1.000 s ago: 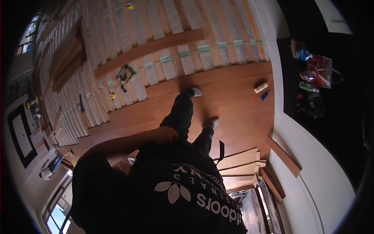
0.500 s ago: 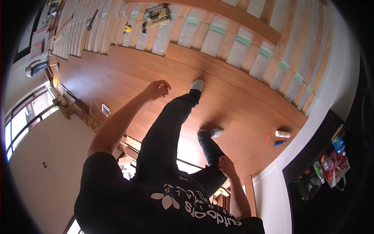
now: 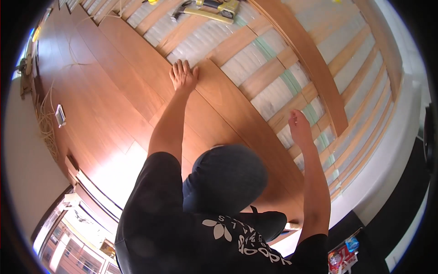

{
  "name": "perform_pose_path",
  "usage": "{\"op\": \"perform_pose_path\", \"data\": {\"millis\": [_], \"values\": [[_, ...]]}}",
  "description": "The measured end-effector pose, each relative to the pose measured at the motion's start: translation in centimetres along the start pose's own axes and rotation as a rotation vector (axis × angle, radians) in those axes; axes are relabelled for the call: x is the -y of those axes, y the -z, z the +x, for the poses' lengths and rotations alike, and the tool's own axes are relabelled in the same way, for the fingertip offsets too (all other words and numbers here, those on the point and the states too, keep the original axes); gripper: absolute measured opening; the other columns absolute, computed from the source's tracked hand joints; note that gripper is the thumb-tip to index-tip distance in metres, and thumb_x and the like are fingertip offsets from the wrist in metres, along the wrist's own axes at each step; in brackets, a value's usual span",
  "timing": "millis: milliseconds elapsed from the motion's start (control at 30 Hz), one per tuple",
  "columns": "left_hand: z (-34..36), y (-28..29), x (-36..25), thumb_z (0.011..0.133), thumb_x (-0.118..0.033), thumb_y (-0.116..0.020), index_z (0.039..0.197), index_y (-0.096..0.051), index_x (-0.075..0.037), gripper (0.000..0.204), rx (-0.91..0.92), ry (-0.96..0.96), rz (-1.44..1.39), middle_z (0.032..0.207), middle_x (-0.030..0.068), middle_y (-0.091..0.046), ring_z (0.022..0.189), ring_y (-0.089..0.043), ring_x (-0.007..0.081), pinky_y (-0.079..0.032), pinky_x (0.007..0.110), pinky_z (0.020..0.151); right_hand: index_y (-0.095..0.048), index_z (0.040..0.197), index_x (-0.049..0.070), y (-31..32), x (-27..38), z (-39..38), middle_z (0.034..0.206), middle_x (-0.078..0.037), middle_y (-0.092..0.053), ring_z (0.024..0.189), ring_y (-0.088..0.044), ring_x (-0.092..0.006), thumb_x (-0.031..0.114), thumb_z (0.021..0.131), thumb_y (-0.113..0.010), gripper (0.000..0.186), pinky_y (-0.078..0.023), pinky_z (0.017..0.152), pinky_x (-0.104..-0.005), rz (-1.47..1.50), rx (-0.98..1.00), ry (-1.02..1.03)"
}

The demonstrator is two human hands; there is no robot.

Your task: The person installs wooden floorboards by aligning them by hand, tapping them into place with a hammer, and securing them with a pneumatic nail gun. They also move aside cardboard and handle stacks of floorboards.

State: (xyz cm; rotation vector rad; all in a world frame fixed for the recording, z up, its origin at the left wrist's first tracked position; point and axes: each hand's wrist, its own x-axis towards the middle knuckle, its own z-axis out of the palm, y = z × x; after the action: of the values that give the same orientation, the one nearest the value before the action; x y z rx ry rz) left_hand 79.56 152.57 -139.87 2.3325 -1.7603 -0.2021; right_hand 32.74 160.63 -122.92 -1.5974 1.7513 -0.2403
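The long reddish-brown wooden floor plank (image 3: 237,114) lies on the floor, running from about 11 o'clock toward 5 o'clock; its lower end is hidden behind the person's bent knee in dark trousers (image 3: 228,178). The left hand (image 3: 183,75) lies flat and unclenched on the plank's upper end. The right hand (image 3: 299,128) hovers at 2 o'clock over the pale wooden battens (image 3: 273,68), fingers curled loosely, holding nothing visible. A yellow power tool (image 3: 214,8) is cut off at 12 o'clock.

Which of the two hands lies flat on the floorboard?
The left hand, palm down on the end of the outermost laid floorboard; the right hand is lifted above the bare battens.
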Motion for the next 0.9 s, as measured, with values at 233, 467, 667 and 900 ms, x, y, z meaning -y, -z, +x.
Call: {"op": "perform_pose_path", "data": {"millis": [233, 467, 667, 900], "values": [[1.2, 0.0, -2.5, 0.099, -0.041, -0.060, 0.143, -0.060, -0.016, 0.050, 0.003, 0.021, -0.099, 0.161, 0.0107, -0.045, 0.149, -0.038, 0.0311, -0.016, 0.056, 0.125, -0.058, 0.135, 0.001, -5.7, 16.1, 26.8, 0.139, -0.019, -0.061, 0.127, -0.058, -0.0379, 0.021, 0.099, -0.064, 0.041, -0.049, 0.106, -0.0464, -0.440, 0.056, 0.558], [1.1, -0.2, -0.6, 0.100, -0.042, -0.061, 0.142, -0.062, -0.016, 0.050, 0.049, 0.037, -0.163, 0.161, 0.0091, -0.045, 0.150, -0.037, 0.0313, -0.016, 0.060, 0.125, -0.047, 0.145, -0.002, -19.2, 25.6, 42.4, 0.144, -0.019, -0.056, 0.128, -0.055, -0.0380, 0.013, 0.097, -0.056, 0.051, -0.048, 0.108, -0.0450, -0.797, -0.095, 0.559], [0.6, -0.2, 0.2, 0.101, -0.044, -0.058, 0.142, -0.062, -0.016, 0.050, 0.091, 0.047, -0.161, 0.162, 0.0072, -0.045, 0.151, -0.036, 0.0303, -0.014, 0.060, 0.126, -0.062, 0.124, 0.002, -21.3, 30.6, 42.5, 0.122, -0.017, -0.070, 0.110, -0.066, -0.0391, 0.018, 0.094, -0.058, 0.034, -0.054, 0.098, -0.0487, -0.770, -0.020, 0.353], [1.7, -0.4, 0.5, 0.101, -0.033, -0.057, 0.134, -0.066, -0.018, 0.037, -0.067, -0.009, -0.108, 0.154, 0.0061, -0.054, 0.145, -0.045, 0.0301, -0.019, 0.058, 0.124, -0.056, 0.094, 0.001, -16.8, 28.8, 30.8, 0.087, -0.022, -0.066, 0.076, -0.064, -0.0372, 0.017, 0.083, -0.065, 0.021, -0.051, 0.071, -0.0469, -0.050, 0.158, 0.625]]}}
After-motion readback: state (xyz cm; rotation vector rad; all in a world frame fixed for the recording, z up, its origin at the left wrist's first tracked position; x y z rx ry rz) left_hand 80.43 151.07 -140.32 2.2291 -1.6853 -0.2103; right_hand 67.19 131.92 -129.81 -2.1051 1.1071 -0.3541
